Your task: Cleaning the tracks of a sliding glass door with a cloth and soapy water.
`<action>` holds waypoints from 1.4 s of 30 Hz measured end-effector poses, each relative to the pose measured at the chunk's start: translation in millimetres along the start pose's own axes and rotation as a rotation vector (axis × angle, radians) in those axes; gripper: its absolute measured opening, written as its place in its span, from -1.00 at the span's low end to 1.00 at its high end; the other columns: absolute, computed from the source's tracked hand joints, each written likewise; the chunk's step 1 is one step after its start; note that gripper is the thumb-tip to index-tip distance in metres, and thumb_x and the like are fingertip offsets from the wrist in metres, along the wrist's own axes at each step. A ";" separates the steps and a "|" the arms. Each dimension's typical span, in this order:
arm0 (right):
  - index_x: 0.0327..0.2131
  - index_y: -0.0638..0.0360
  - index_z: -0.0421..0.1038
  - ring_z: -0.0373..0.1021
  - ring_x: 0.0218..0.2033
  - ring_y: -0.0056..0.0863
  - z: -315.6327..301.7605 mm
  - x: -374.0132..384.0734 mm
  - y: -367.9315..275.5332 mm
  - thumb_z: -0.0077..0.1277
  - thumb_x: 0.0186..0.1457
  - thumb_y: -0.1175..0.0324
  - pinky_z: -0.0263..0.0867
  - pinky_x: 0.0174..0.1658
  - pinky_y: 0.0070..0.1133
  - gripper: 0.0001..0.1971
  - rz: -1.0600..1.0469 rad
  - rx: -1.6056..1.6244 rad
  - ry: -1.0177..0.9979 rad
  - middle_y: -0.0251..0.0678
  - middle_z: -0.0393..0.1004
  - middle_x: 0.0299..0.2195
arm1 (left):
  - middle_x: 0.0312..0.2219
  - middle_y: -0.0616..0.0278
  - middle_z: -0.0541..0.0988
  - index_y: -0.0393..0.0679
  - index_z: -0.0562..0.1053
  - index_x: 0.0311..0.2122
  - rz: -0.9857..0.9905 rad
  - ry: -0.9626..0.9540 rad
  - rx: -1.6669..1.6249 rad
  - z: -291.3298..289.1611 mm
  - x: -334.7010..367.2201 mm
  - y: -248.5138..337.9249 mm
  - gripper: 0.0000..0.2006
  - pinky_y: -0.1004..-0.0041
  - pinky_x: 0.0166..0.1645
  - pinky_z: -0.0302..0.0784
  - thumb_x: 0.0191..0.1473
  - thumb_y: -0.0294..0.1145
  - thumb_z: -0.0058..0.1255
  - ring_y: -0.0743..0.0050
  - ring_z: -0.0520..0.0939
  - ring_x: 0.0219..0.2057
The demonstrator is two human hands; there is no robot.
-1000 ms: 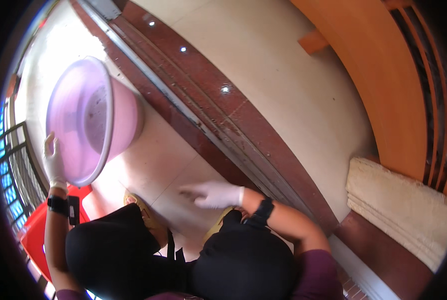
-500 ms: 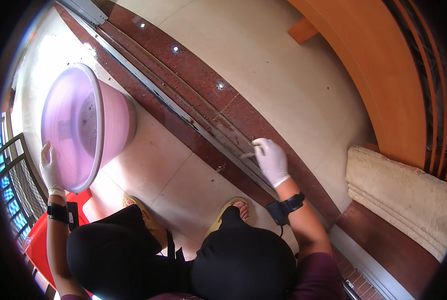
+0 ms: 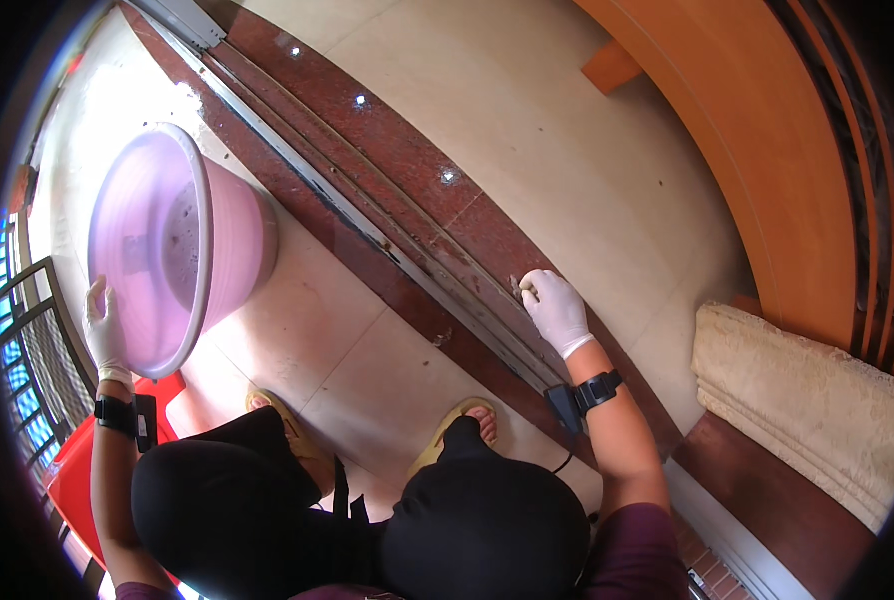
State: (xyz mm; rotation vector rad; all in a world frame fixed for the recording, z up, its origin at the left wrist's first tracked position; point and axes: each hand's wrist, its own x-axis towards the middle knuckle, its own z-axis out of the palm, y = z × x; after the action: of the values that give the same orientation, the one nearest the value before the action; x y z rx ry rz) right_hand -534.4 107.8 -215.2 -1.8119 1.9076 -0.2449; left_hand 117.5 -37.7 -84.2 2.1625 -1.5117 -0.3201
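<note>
My left hand (image 3: 105, 335), in a white glove, has its fingers bent at the rim of a large translucent pink basin (image 3: 237, 240) on the floor to the left. A few dark specks show on the basin's bottom. My right hand (image 3: 555, 308), also gloved in white, is closed over the dark red threshold (image 3: 407, 165), beside its metal sliding-door track (image 3: 377, 238). What its curled fingers hold, if anything, is too small to make out. Dark bits of dirt lie along the track and on the stone.
A red plastic stool or chair (image 3: 72, 480) stands at lower left, beside a dark metal grille (image 3: 42, 340). Curved orange wooden furniture (image 3: 757, 130) fills the upper right. Below it is a folded beige cloth or mat (image 3: 797, 390). My sandalled feet (image 3: 472, 425) are on pale tiles.
My right hand has moved slightly up and to the right, turning a little. A thin grey wisp by its fingertips earlier no longer shows. My left hand remains by the basin rim.
</note>
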 end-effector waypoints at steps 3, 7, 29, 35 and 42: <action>-0.40 0.04 0.39 0.42 -0.35 -0.22 0.2 7.2 -9.2 0.05 -0.01 0.37 0.34 -0.26 -0.32 -0.93 0.003 0.056 0.028 -0.26 0.45 -0.45 | 0.00 0.13 0.48 -0.22 0.41 0.02 -0.016 -0.008 -0.012 -0.4 0.4 1.6 -0.64 0.42 0.16 0.27 0.18 -0.25 -0.09 0.35 0.44 0.06; -0.40 0.05 0.40 0.43 -0.34 -0.22 -1.4 15.7 -16.6 0.05 -0.01 0.36 0.35 -0.25 -0.33 -0.92 -0.138 -0.065 0.021 -0.25 0.46 -0.44 | 0.00 0.13 0.48 -0.17 0.41 0.03 0.025 0.017 0.049 -0.5 3.0 -8.5 -0.65 0.40 0.17 0.27 0.17 -0.26 -0.08 0.31 0.44 0.07; -0.29 0.08 0.43 0.43 -0.34 -0.21 47.5 -33.3 -107.5 -0.11 0.11 0.28 0.34 -0.24 -0.33 -0.83 -0.181 -0.163 -0.169 -0.22 0.49 -0.38 | 0.00 0.11 0.47 -0.16 0.43 0.01 0.011 0.038 0.057 -0.4 -9.0 14.1 -0.68 0.40 0.17 0.25 0.17 -0.31 -0.08 0.30 0.44 0.05; 0.11 0.03 0.29 0.38 -0.08 -0.08 78.0 -69.6 -130.5 -0.19 0.16 0.11 0.29 0.01 -0.33 -0.53 -0.442 0.428 -0.890 -0.02 0.44 -0.10 | -0.01 0.08 0.46 -0.09 0.18 0.23 -0.015 0.022 -0.303 10.3 -15.2 33.9 -0.49 0.45 0.04 0.39 0.20 -0.28 -0.09 0.38 0.47 -0.01; 0.00 0.23 0.36 0.41 -0.07 -0.15 6.9 -26.0 -103.5 -0.11 0.15 0.26 0.32 -0.02 -0.42 -0.62 -0.117 0.519 -0.399 -0.03 0.48 -0.12 | -0.11 0.20 0.47 -0.14 0.20 0.19 -0.175 -0.093 -0.494 2.1 -3.0 -6.6 -0.47 0.51 -0.15 0.48 0.10 -0.48 0.03 0.52 0.53 -0.21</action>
State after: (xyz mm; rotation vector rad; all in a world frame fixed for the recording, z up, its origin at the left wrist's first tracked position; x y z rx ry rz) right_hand -439.7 124.1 -168.3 -1.4844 1.3145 -0.3509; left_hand 120.8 -33.6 -89.6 1.8977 -1.1364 -0.7748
